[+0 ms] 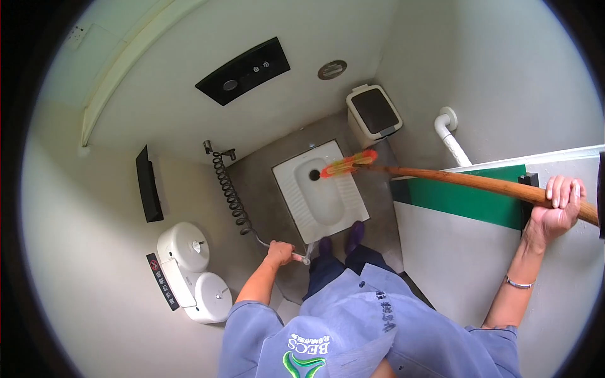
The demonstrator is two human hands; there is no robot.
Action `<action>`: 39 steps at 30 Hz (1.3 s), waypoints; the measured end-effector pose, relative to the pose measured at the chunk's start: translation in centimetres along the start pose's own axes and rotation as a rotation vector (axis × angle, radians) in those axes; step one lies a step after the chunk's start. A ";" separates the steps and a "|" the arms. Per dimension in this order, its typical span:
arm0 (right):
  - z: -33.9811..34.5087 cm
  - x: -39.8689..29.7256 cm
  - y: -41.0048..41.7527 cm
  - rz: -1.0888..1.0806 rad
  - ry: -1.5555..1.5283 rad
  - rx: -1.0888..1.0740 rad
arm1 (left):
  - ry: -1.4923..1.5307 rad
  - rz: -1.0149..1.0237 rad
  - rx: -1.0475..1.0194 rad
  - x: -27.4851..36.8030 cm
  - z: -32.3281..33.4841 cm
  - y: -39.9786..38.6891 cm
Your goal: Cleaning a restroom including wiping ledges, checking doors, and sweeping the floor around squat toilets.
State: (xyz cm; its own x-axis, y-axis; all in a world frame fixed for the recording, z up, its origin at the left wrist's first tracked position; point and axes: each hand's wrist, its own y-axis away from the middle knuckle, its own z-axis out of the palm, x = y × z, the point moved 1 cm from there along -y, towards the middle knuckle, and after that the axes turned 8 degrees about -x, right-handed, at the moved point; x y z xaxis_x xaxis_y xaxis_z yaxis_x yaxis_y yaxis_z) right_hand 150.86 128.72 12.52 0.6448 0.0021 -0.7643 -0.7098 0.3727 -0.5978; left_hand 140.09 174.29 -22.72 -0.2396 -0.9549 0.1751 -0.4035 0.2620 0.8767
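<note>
My right hand grips a long wooden handle near its upper end, at the right. The handle's far end carries a brush head with orange and yellow bristles, which looks slightly blurred. This head hangs over the upper right part of a white squat toilet pan, close to its dark drain hole; contact cannot be told. My left hand is closed around a hand sprayer on a coiled hose. A pale streak, seemingly water, shows by the nozzle.
A lidded waste bin stands in the far corner. On the left wall hang a double toilet paper dispenser and a black shelf-like fitting. A black sensor panel is behind the pan. At right are a white grab rail and a green-banded door.
</note>
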 end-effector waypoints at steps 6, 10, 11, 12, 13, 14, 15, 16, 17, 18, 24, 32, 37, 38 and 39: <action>-0.3 0.1 -0.2 -0.004 0.025 -0.077 | -0.077 -0.163 0.084 -3.7 2.7 0.3; -0.3 0.1 -0.5 -0.013 0.055 -0.055 | -0.072 -0.030 0.093 -2.2 3.8 0.5; -0.1 0.1 -0.5 -0.010 0.057 -0.061 | -0.025 0.040 0.101 -0.8 4.0 0.6; 0.1 0.0 -0.6 -0.004 0.063 -0.023 | -0.034 0.090 0.079 0.9 4.3 0.5; 0.3 0.0 -0.7 -0.003 0.069 0.014 | -0.045 0.142 0.063 2.8 4.3 0.1; 0.2 0.1 -0.7 -0.003 0.060 -0.007 | -0.059 0.164 0.025 4.7 4.6 -0.2; 0.4 0.3 -0.5 -0.008 0.058 -0.016 | -0.073 0.183 -0.013 6.4 4.9 -0.6; 0.8 0.2 -0.3 -0.009 0.068 -0.003 | -0.064 0.197 0.027 8.1 5.1 -0.8; 0.9 0.1 -0.2 -0.010 0.078 0.008 | -0.055 0.209 0.067 9.5 5.2 -0.9; 0.6 0.1 -0.2 -0.007 0.040 -0.012 | 0.040 0.248 0.203 10.5 5.3 -0.8; 0.8 -0.3 0.1 0.000 0.027 -0.017 | 0.198 0.015 0.427 12.1 3.9 -0.8; 1.1 -0.1 0.2 0.033 -0.009 0.006 | 0.368 -0.142 0.674 10.7 -0.4 0.7; 1.1 -0.2 0.3 0.030 -0.032 -0.017 | 0.342 -0.176 0.737 10.4 -0.8 0.8; 1.0 -0.3 0.2 0.027 -0.035 -0.020 | 0.327 -0.227 0.695 9.7 -0.7 1.1; 1.0 -0.3 0.2 0.028 -0.028 -0.003 | 0.329 -0.271 0.718 8.4 -0.2 1.1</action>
State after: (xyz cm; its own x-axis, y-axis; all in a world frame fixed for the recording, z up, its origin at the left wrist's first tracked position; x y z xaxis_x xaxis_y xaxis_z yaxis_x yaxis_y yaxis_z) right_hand 150.78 129.74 12.85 0.6319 0.0383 -0.7741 -0.7287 0.3696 -0.5765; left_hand 137.87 166.57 -20.21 0.1722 -0.9603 0.2193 -0.9016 -0.0639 0.4279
